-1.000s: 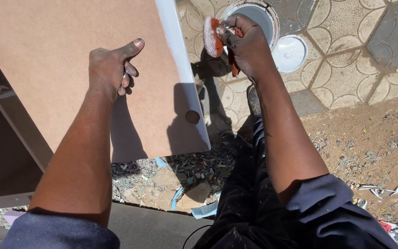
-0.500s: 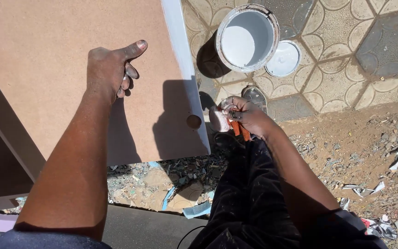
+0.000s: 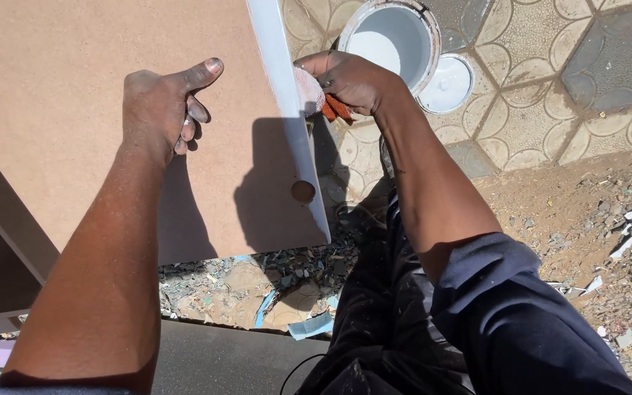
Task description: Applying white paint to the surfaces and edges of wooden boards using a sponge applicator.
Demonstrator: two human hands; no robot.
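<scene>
Fibreboard panel (image 3: 74,110) stands tilted over the rubble-strewn ground, its white-painted edge (image 3: 287,110) running lengthwise away from the person toward the paint can (image 3: 389,40) on the patterned paving (image 3: 550,110). Left hand (image 3: 159,106) lies loosely curled on the panel face, thumb extended. Right hand (image 3: 349,77), nearer the edge, is closed around an orange paint-soaked pad (image 3: 309,91) pressed against the edge's far portion; the can lid (image 3: 446,83) lies just beside the can.

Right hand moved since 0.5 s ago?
Yes. The right hand went up from beside the board's hole to the painted edge, near the paint can.
</scene>
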